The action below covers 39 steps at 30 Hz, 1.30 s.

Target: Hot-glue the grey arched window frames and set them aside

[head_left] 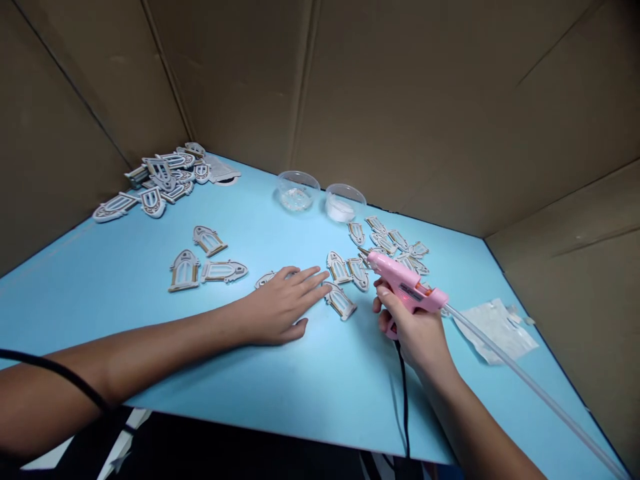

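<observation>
My right hand [411,323] is wrapped around the handle of a pink hot glue gun [400,280], whose nozzle points up and left. A long clear glue stick [525,381] sticks out of its back end. My left hand [287,303] lies palm down with its fingers stretched out, fingertips at a small arched window-shaped piece [341,301]. Just above are two more such pieces, one an arched piece [339,267]. Another arched piece [265,279] is partly hidden behind my left hand. Three arched pieces lie to the left, one of them upright [184,270].
A heap of arched pieces [163,175] fills the back left corner; several smaller ones [385,243] lie behind the nozzle. Two clear plastic bowls [299,190] stand by the cardboard wall [390,100]. A white sheet [497,331] lies at right. A black cord [404,393] hangs over the front edge.
</observation>
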{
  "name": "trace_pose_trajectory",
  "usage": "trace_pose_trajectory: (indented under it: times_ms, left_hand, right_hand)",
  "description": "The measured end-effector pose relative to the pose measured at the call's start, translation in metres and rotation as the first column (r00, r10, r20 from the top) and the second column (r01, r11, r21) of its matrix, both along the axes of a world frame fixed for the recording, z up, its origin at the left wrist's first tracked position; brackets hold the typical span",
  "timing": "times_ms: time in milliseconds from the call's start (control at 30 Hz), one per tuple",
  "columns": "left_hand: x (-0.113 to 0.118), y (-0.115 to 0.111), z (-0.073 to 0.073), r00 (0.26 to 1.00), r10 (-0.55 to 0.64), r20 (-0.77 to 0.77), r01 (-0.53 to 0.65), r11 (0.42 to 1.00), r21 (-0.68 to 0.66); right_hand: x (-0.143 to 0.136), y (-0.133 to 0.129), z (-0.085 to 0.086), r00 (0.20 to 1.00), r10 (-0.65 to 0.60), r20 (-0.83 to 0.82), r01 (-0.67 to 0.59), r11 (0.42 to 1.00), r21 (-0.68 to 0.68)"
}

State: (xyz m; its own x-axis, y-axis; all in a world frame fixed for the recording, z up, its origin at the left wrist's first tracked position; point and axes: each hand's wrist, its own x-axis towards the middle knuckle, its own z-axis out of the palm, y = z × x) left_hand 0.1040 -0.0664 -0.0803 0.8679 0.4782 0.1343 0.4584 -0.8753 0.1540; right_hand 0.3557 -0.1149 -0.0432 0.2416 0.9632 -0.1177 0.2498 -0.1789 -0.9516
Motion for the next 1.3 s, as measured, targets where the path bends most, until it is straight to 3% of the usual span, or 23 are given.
trace_pose_trajectory:
  times_ms: [167, 400, 600, 667, 800, 1067, 1300]
  left_hand:
    - [0.001, 0.0, -0.002, 0.995, -0.066, 0.075, 0.071, 0.995, -0.071]
    - [-0.016, 0.0, 0.007, 0.965, 0.086, 0.248, -0.052, 0.989, -0.14]
    - [-0.012, -0.002, 0.007, 0.976, -0.078, 0.202, 0.144, 0.931, -0.336]
    - [-0.011, -0.005, 0.008, 0.986, -0.065, 0.152, 0.117, 0.923, -0.367]
    - [-0.018, -0.009, 0.012, 0.994, 0.081, 0.078, -0.047, 0.929, -0.368]
    - [-0.032, -0.004, 0.006, 0.984, -0.006, 0.177, 0.072, 0.927, -0.367]
    - [-0.036, 0.0, 0.005, 0.978, 0.127, 0.167, -0.055, 0.924, -0.378]
  right_hand:
    - [-0.004, -0.001, 0.002, 1.0, -0.007, 0.018, 0.007, 1.0, -0.011]
    - [0.0, -0.001, -0.001, 1.0, -0.016, -0.005, 0.016, 1.0, 0.02]
    - [0.003, 0.0, -0.003, 1.0, -0.022, -0.008, 0.022, 1.0, -0.01]
    - [0.003, -0.001, -0.002, 1.0, -0.028, -0.006, 0.028, 0.999, -0.019]
    - [0.002, -0.003, -0.001, 1.0, -0.027, 0.006, 0.027, 0.999, -0.038]
    - [0.003, -0.004, -0.002, 0.999, -0.031, 0.023, 0.033, 0.995, -0.095]
    - [0.002, -0.001, -0.007, 0.997, -0.081, -0.01, 0.079, 0.986, -0.144]
